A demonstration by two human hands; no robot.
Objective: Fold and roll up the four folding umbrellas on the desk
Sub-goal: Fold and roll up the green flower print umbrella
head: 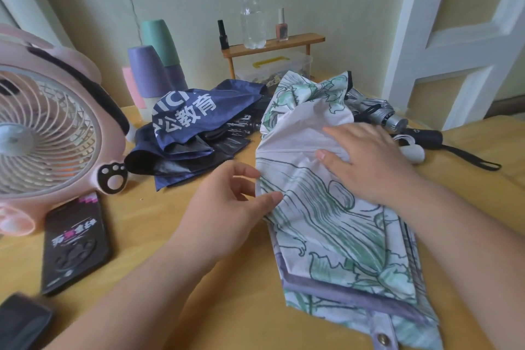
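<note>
Both hands are on the floral umbrella (326, 221). The left hand (224, 207) pinches its left edge between thumb and curled fingers, while the right hand (372, 162) lies flat with straight fingers, pressing the upper canopy down toward the desk (227, 307). At the far left stands a pink fan (48, 133) with paw prints on its foot, and a black phone (74, 241) lies face down in front of it. Behind them are upturned stacked cups (150, 71) in purple and green. Next comes the navy umbrella (193, 128), loose and unrolled, its white lettering uppermost and its dark lining spilling out in slack folds. Beside it, right of centre, the floral umbrella runs from the back of the desk to the near edge. Its cloth is white, printed with green leaves and outlined blossoms, and has a grey-purple border band. The far end is crumpled and puffed up, while the near panels lie flatter in broad pleats. A closing tab with a metal snap (382, 338) hangs at the near tip. Behind the right hand, a silver-grey umbrella (375, 111) lies partly bundled, and just beside it is a black handle (423, 136) with a wrist strap trailing rightward.
</note>
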